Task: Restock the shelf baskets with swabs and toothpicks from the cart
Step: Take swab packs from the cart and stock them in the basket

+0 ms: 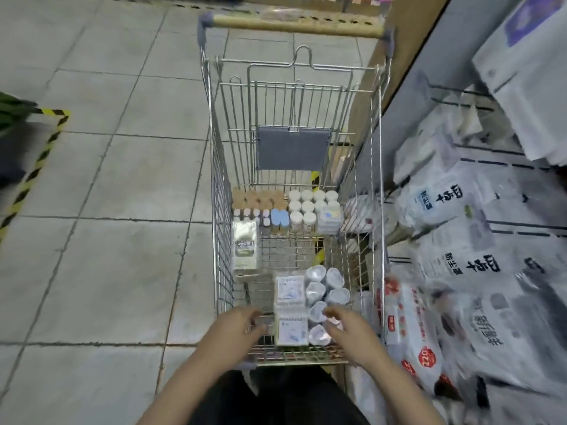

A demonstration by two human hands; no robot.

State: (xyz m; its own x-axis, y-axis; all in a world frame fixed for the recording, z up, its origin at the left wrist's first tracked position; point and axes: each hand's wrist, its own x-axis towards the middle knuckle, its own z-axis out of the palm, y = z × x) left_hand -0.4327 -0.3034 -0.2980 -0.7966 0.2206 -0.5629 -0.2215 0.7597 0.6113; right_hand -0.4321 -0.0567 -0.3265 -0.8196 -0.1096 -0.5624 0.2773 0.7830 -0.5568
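Head view, looking down into a wire cart (221, 210) parked on grey floor tiles (107, 179), wooden-look handle (297, 27) at the far end. Left hand (237, 328) reaches over the near rim, fingers loosely curled, holding nothing; fingertips near the left edge of a flat white swab pack (291, 329), contact unclear due to blur. Right hand (348, 331) also over the near rim, fingers spread and relaxed, empty, just beside a cluster of round clear tubs (326, 289) at the near right of the cart. A second flat swab pack (290, 288) lies just beyond the first one, touching it. A taller white box (244, 248) stands against the left wall mid-cart. Far end of the cart floor: a row of cork-coloured lids (257, 199) at left, white-lidded jars (313, 207) at right, small white-capped bottles (248, 213) and two blue-lidded containers (279, 218) in front of them, and a clear square box (329, 219) at far right. Grey fold-down flap (293, 147) hangs on the cart's far gate. Right of the cart, shelves (429, 96) hold white bagged goods with printed labels (445, 194) and red-and-white packs (408, 326). Yellow-black hazard tape (33, 173) marks the floor at left. Dark trousers (285, 394) visible at bottom.
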